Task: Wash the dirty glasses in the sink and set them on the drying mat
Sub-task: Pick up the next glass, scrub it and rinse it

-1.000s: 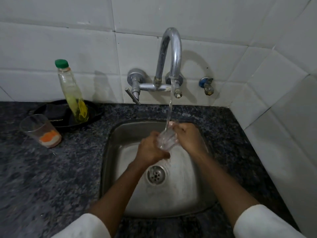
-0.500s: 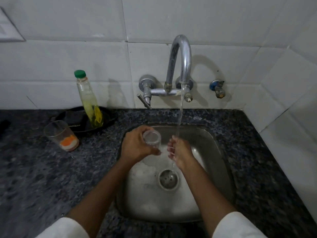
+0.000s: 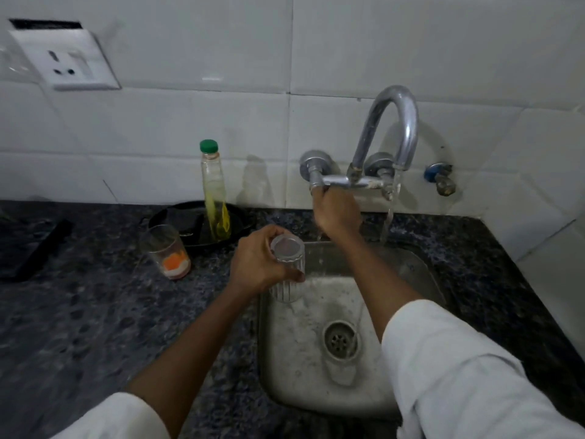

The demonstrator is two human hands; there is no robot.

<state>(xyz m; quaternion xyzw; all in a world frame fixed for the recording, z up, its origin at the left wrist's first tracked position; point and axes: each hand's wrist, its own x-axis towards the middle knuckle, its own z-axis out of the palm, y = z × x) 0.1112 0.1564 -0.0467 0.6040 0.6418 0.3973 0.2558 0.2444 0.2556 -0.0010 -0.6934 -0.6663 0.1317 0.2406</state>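
While water runs mid-right, left hand (image 3: 258, 263) grips the glass (image 3: 287, 267) at centre; right hand (image 3: 337, 210) clasps the tap (image 3: 345, 180) lever.

Two glasses: one clear glass (image 3: 286, 267) in the left hand (image 3: 259, 261), one dirty glass (image 3: 166, 250) further left. One bottle (image 3: 215, 191), one tap (image 3: 384, 147) at the right hand (image 3: 337, 210), one sink (image 3: 421, 267), one wall socket (image 3: 66, 60).

The left hand (image 3: 259, 261) is being held forward at mid-height, its grip curled closed around a glass (image 3: 287, 267). The right hand (image 3: 336, 210) is being stretched further ahead, fingers wrapped on the tap lever (image 3: 316, 184).
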